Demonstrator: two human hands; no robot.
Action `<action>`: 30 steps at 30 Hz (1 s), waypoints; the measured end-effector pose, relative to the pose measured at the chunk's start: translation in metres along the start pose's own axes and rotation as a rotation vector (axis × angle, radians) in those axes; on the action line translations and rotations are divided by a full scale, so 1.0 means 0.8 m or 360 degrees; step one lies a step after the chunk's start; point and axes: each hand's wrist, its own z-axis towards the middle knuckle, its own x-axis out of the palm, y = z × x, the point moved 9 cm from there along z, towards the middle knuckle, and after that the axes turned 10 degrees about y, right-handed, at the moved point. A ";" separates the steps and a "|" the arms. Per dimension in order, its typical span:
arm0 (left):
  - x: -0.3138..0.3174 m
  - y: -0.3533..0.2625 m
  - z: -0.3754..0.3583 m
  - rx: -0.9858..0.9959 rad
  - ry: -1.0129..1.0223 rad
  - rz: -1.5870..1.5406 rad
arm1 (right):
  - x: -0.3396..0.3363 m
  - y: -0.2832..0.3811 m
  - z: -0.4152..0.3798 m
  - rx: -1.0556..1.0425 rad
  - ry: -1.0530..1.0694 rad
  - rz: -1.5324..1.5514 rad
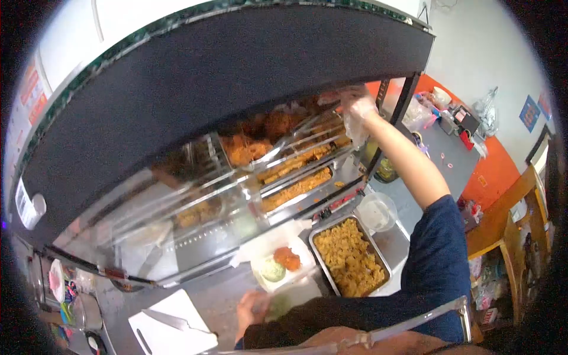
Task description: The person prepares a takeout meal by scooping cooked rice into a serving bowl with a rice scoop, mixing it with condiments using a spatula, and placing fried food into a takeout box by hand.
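My right hand, in a clear plastic glove, reaches into the upper right end of the display case, above trays of fried food. Its fingers are blurred and partly hidden. Low in the middle, my left hand is curled beside a blurry translucent item, and what it holds is unclear. Just above it lies an open white takeaway box with a red-orange food portion and a pale green one. A metal tray of brown fried pieces stands to the box's right.
A knife rests on a white cutting board at lower left. Behind the metal tray is a clear round tub. The case's dark frame post stands beside my right forearm. Wooden furniture is at far right.
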 end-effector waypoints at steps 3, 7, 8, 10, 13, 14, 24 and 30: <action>-0.005 0.011 -0.008 -0.0181 -0.0167 0.0232 | 0.007 -0.049 -0.078 0.0931 -0.0367 0.2149; -0.028 -0.006 -0.023 -0.0217 -0.0283 0.0188 | -0.076 0.028 -0.174 0.1133 0.0074 0.2638; -0.034 -0.015 -0.027 -0.0196 -0.0308 0.0187 | -0.116 0.059 -0.190 0.0941 0.0311 0.2315; -0.040 -0.013 -0.044 -0.0195 -0.0341 0.0199 | -0.162 0.128 -0.228 0.0489 0.0676 0.2091; -0.046 -0.011 -0.065 -0.0181 -0.0421 0.0168 | -0.175 0.243 -0.281 0.0540 0.1590 0.2627; -0.049 -0.009 -0.073 -0.0192 -0.0460 0.0123 | -0.188 0.276 -0.281 0.0075 0.1650 0.2342; -0.059 -0.023 -0.096 -0.0210 -0.0473 0.0166 | -0.102 0.411 -0.360 -0.0275 0.2645 0.1305; -0.080 0.004 -0.131 -0.0296 -0.0604 0.0278 | -0.176 0.196 -0.241 0.0844 0.1672 0.2991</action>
